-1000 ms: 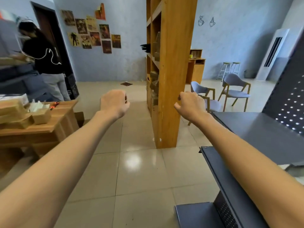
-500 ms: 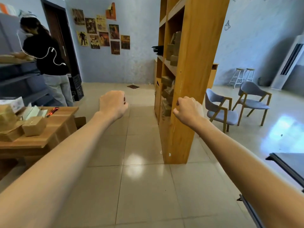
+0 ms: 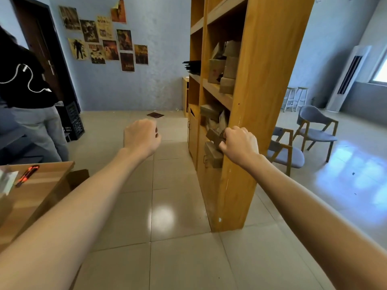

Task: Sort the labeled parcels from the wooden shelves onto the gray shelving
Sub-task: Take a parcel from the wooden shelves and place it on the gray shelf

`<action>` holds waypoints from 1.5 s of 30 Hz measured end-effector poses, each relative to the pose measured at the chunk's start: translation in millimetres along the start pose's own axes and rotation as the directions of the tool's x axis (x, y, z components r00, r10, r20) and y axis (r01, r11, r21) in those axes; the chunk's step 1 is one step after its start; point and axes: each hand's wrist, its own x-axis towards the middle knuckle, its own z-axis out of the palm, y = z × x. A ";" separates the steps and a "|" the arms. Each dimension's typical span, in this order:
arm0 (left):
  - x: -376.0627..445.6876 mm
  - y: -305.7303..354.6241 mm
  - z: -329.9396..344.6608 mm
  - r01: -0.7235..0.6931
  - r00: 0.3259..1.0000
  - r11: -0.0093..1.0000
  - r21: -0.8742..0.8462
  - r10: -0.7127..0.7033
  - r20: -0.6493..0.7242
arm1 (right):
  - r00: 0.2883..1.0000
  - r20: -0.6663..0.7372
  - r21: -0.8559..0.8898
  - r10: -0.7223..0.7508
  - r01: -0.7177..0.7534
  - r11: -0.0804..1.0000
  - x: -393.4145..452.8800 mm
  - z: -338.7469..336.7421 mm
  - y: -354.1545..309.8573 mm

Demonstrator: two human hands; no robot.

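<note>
Parcel: a small brown parcel [image 3: 213, 135] lies in a lower bay of the wooden shelves [image 3: 263, 105], jutting out of the open front, more parcels stacked above and below it.
Long axis: it seems to run from inside the bay out toward the aisle, the near end tipped slightly up.
Right hand [image 3: 240, 145]: the nearer grip; curled fingers overlap the parcel's outer end, contact uncertain.
Left hand [image 3: 141, 137]: a loose empty fist over the floor, well apart.
Next move: likely a draw outward along that axis.
</note>
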 end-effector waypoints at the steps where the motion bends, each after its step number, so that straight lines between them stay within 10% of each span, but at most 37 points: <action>1: 11.6 -4.9 10.5 0.000 1.000 1.000 0.004 0.000 -0.003 | 1.000 0.007 -0.004 -0.003 0.003 1.000 12.5 9.8 -1.9; 25: 341.7 -112.8 236.9 0.070 0.997 0.997 -0.042 -0.071 -0.009 | 1.000 0.007 -0.006 -0.018 0.018 1.000 395.9 223.9 -28.1; 45: 646.9 -136.6 395.9 -0.253 0.968 0.945 -0.209 0.247 -0.055 | 0.970 -0.013 -0.165 0.242 -0.240 0.956 637.0 333.3 -33.8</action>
